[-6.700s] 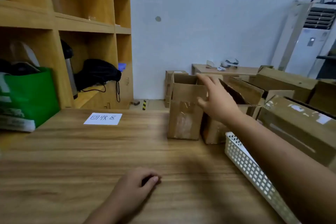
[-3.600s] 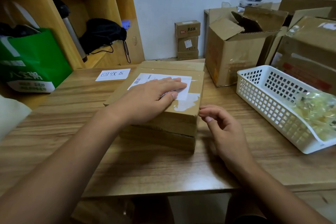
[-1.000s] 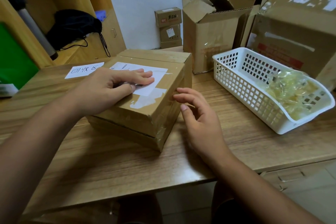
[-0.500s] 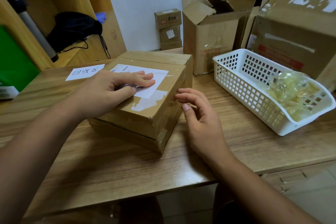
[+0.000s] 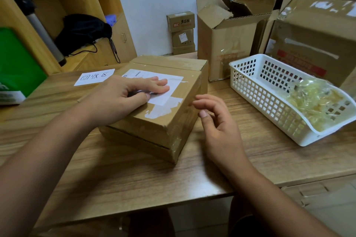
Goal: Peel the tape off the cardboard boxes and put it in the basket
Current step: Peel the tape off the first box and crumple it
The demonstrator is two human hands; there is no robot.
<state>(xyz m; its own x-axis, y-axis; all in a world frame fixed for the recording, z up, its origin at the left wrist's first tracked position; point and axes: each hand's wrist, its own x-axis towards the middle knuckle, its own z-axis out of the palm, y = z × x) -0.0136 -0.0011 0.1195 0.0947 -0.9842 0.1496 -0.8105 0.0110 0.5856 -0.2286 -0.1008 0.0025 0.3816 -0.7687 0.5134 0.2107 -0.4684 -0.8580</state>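
On the desk point(image 5: 134, 175): left hand point(image 5: 123, 98), flat, steadies the cardboard box point(image 5: 150, 129); right hand point(image 5: 217, 127), loosely curled and empty, should lift a tape point(image 5: 180, 139) edge by fingernail.

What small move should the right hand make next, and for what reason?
Probably the right hand should move to the right side of the brown cardboard box and pick at an edge of the clear tape there. The left hand presses the top flat, the right hand holds nothing, and the white plastic basket stands at the right.
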